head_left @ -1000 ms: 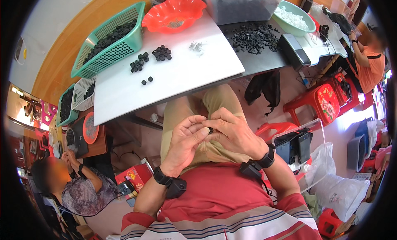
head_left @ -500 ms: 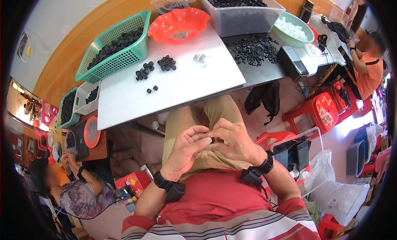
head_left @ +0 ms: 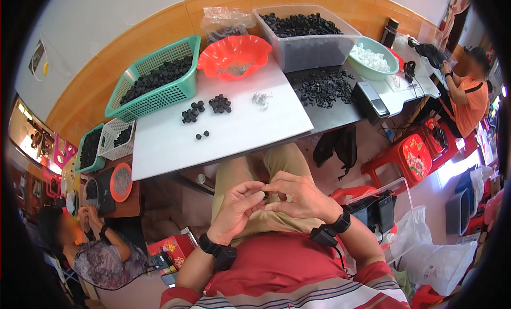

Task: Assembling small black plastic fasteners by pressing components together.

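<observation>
Over my lap, my left hand (head_left: 237, 209) and my right hand (head_left: 295, 194) meet fingertip to fingertip. Between them they pinch a small black part (head_left: 264, 194), mostly hidden by the fingers. Both wrists wear black bands. On the white table (head_left: 170, 144) ahead lie small piles of black parts (head_left: 219, 103), a pair of loose ones (head_left: 202, 135) and a few small clear pieces (head_left: 260, 99).
A green basket (head_left: 154, 85) of black parts, an orange bowl (head_left: 234, 56) and a grey tub (head_left: 308, 37) stand along the table's far side. More black parts (head_left: 324, 88) lie on the grey table to the right. Other people sit at lower left and far right. Red stools stand to my right.
My hands stay together over my lap, working the small part with slight finger shifts. The view has tilted down a little, so the table sits lower in the picture.
</observation>
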